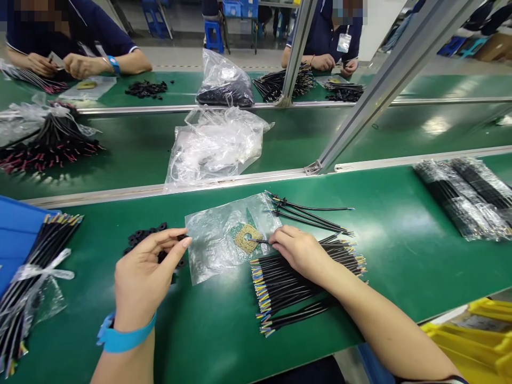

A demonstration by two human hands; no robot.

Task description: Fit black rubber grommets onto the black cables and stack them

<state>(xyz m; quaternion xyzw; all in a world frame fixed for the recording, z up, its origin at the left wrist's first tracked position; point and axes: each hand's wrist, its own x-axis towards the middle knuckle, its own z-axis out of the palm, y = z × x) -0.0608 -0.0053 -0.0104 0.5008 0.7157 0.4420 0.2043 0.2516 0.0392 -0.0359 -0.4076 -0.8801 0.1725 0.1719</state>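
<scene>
Right at the near edge of the green counter (216, 341), the left hand (149, 272) is pinching a small black piece, too small to make out, its fingers (176, 246) closed at the tips, and a blue wristband (127, 333) is circling the wrist. The right hand (298, 252) is nearly shut on a thin black cable (260, 241), apparently steadying its end over a tan cork-like gasket (248, 238) lying on a clear plastic bag (212, 250). Black rubber grommets (138, 234) are sitting just beside the left hand, and colour-tipped black cables (280, 288) are fanning out beside the right, seemingly placed for quick reach. Beyond them, a few black cables (308, 213) are lying apart, and wrapped cable bundles (460, 200) are piling up toward the counter's right end.
</scene>
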